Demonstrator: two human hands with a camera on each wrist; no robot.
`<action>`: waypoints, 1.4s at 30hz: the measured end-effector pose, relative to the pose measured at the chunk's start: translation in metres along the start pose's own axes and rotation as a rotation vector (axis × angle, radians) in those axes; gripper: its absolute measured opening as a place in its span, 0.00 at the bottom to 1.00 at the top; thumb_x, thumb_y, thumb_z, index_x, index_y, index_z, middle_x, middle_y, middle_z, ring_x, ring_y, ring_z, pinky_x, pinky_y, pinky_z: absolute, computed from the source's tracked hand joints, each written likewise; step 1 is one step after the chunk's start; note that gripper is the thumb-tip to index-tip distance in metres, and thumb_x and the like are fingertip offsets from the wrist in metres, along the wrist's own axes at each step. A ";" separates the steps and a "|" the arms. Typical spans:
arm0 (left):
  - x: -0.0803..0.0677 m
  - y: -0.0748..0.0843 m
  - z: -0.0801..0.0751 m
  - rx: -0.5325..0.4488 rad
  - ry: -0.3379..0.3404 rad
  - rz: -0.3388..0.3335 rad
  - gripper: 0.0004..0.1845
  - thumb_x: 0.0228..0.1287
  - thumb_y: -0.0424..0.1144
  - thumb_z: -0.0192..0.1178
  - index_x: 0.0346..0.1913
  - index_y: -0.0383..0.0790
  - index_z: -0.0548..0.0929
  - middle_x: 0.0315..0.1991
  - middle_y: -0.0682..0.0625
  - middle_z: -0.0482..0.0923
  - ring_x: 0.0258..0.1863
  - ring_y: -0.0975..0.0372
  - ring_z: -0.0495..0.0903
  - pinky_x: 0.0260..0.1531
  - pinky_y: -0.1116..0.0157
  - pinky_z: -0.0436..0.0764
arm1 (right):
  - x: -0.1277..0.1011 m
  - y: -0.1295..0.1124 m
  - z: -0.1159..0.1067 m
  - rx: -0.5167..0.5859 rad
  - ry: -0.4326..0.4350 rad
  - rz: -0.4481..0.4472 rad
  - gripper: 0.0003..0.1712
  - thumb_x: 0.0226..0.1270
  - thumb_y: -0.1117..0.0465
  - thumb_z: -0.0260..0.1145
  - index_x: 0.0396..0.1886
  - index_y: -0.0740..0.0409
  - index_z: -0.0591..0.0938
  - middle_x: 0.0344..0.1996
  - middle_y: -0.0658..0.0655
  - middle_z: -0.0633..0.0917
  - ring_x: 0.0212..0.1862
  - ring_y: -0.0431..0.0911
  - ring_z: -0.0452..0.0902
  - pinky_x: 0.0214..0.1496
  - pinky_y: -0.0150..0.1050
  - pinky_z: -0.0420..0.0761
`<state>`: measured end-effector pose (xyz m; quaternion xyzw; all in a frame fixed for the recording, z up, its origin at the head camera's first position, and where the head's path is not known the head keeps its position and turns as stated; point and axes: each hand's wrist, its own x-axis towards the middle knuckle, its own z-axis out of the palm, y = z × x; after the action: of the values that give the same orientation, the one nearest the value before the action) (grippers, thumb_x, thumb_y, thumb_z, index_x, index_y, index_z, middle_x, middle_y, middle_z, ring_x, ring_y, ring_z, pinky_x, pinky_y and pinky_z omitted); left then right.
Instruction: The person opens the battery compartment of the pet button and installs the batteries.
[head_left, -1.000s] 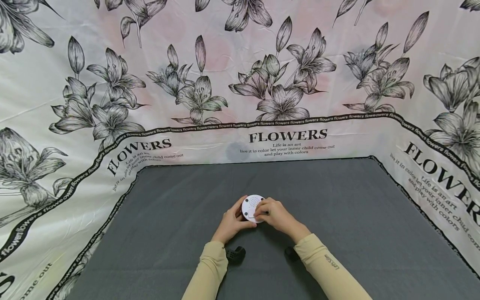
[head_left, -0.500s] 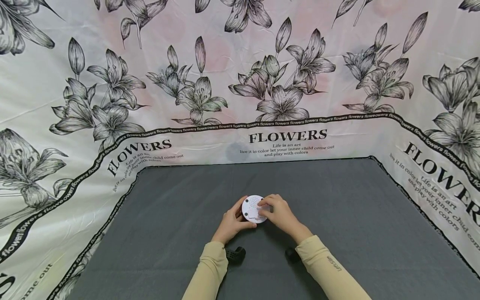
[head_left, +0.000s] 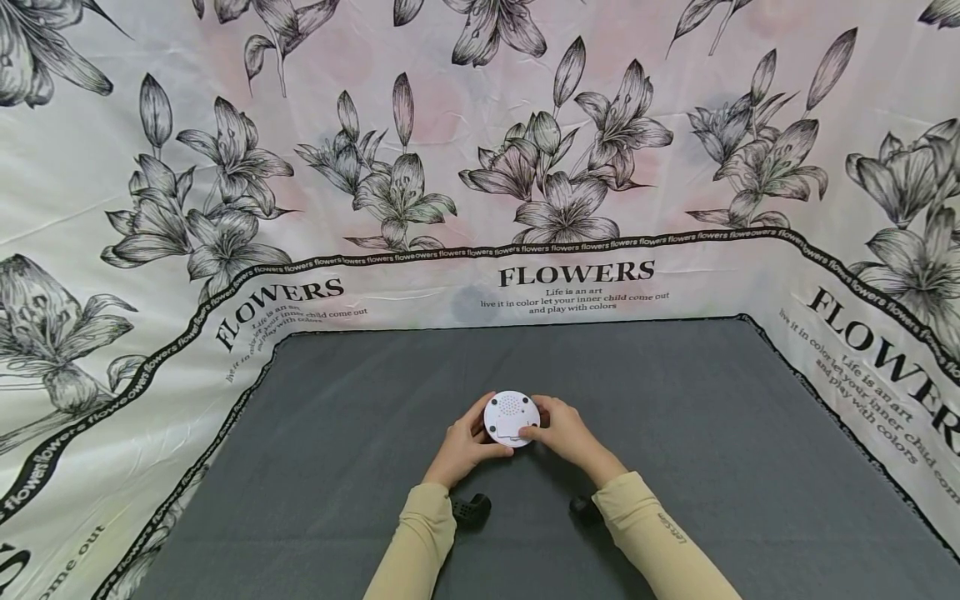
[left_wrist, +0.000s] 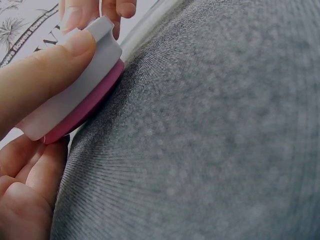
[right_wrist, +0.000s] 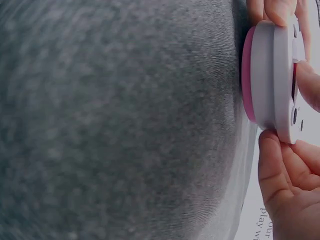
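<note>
Left hand (head_left: 465,444) and right hand (head_left: 564,434) both grip a round white-and-pink device (head_left: 511,417), fingers curled on its rim, right thumb on its face, above the grey cloth (head_left: 705,433), floral backdrop (head_left: 480,150) behind it.

The round white disc with a pink underside (head_left: 511,417), mid-frame, looks like smooth matt plastic. Beneath it, the dark grey cloth mat (head_left: 675,433) is matt, probably finely knitted. Behind, the flower-printed backdrop sheet (head_left: 480,167) shows creased fabric.
</note>
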<state>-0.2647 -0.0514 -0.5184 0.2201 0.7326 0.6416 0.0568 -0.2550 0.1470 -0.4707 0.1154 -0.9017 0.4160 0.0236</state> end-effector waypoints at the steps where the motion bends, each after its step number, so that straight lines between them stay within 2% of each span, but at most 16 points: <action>1: -0.001 0.004 0.000 -0.007 -0.003 -0.007 0.50 0.46 0.33 0.73 0.72 0.44 0.55 0.68 0.50 0.58 0.65 0.59 0.60 0.54 0.65 0.69 | 0.000 0.000 0.000 0.003 0.001 0.002 0.32 0.50 0.62 0.74 0.54 0.71 0.74 0.37 0.57 0.80 0.37 0.46 0.77 0.38 0.41 0.77; 4: -0.004 0.016 -0.001 -0.021 -0.017 -0.007 0.49 0.47 0.30 0.72 0.72 0.43 0.56 0.68 0.46 0.58 0.65 0.57 0.60 0.55 0.63 0.69 | 0.001 0.000 0.001 0.007 0.007 0.004 0.31 0.49 0.62 0.75 0.52 0.70 0.75 0.35 0.55 0.80 0.35 0.44 0.76 0.35 0.40 0.77; 5: -0.004 0.016 0.000 -0.027 -0.018 -0.008 0.49 0.46 0.29 0.72 0.71 0.43 0.56 0.68 0.46 0.58 0.65 0.56 0.60 0.55 0.62 0.69 | 0.001 0.000 0.001 0.006 0.012 0.004 0.31 0.48 0.62 0.75 0.52 0.70 0.76 0.35 0.55 0.80 0.35 0.44 0.76 0.35 0.40 0.77; 7: -0.003 0.016 0.000 -0.023 -0.014 -0.011 0.49 0.46 0.29 0.72 0.71 0.42 0.56 0.68 0.46 0.58 0.64 0.57 0.61 0.54 0.62 0.70 | 0.001 -0.001 0.001 0.003 0.019 0.006 0.31 0.47 0.62 0.76 0.51 0.69 0.76 0.34 0.55 0.79 0.35 0.45 0.76 0.35 0.40 0.76; 11: 0.001 -0.002 0.000 -0.005 0.009 0.001 0.51 0.43 0.33 0.74 0.72 0.42 0.56 0.67 0.50 0.59 0.63 0.60 0.62 0.52 0.67 0.71 | 0.001 -0.003 0.001 0.000 0.033 0.022 0.31 0.46 0.62 0.77 0.50 0.69 0.77 0.33 0.54 0.78 0.35 0.47 0.76 0.35 0.40 0.76; 14: 0.002 -0.004 0.000 0.003 0.014 0.005 0.52 0.42 0.34 0.75 0.72 0.42 0.56 0.67 0.51 0.60 0.63 0.61 0.63 0.52 0.68 0.71 | 0.001 -0.004 0.002 0.001 0.038 0.043 0.31 0.45 0.62 0.77 0.50 0.69 0.77 0.32 0.55 0.77 0.35 0.48 0.75 0.34 0.39 0.76; 25: 0.001 -0.002 0.001 0.020 0.027 0.002 0.52 0.43 0.33 0.74 0.72 0.42 0.56 0.67 0.51 0.60 0.63 0.60 0.63 0.51 0.68 0.72 | 0.003 -0.004 0.004 -0.026 0.064 0.051 0.29 0.44 0.62 0.78 0.46 0.67 0.76 0.31 0.55 0.75 0.33 0.46 0.72 0.33 0.38 0.74; 33: -0.001 -0.001 0.002 0.022 0.031 0.005 0.51 0.43 0.33 0.74 0.71 0.45 0.58 0.67 0.50 0.60 0.63 0.61 0.62 0.53 0.68 0.71 | 0.000 -0.002 0.003 -0.011 0.079 0.068 0.32 0.44 0.61 0.78 0.49 0.67 0.76 0.30 0.54 0.77 0.33 0.47 0.73 0.33 0.39 0.74; 37: 0.000 0.000 0.002 0.025 0.041 -0.001 0.51 0.43 0.33 0.74 0.71 0.43 0.57 0.67 0.49 0.60 0.64 0.60 0.62 0.54 0.67 0.69 | -0.001 -0.002 0.002 -0.014 0.056 0.100 0.31 0.46 0.60 0.77 0.50 0.68 0.76 0.30 0.54 0.80 0.32 0.44 0.75 0.33 0.39 0.75; 42: -0.001 0.002 0.003 -0.002 0.050 -0.005 0.45 0.43 0.30 0.74 0.65 0.39 0.61 0.63 0.44 0.66 0.61 0.58 0.66 0.55 0.64 0.69 | -0.002 -0.005 -0.001 0.001 0.002 0.128 0.27 0.48 0.60 0.75 0.46 0.69 0.77 0.24 0.53 0.79 0.23 0.42 0.75 0.26 0.36 0.74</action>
<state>-0.2624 -0.0488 -0.5176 0.2022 0.7337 0.6474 0.0405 -0.2522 0.1450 -0.4662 0.0573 -0.9070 0.4173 -0.0022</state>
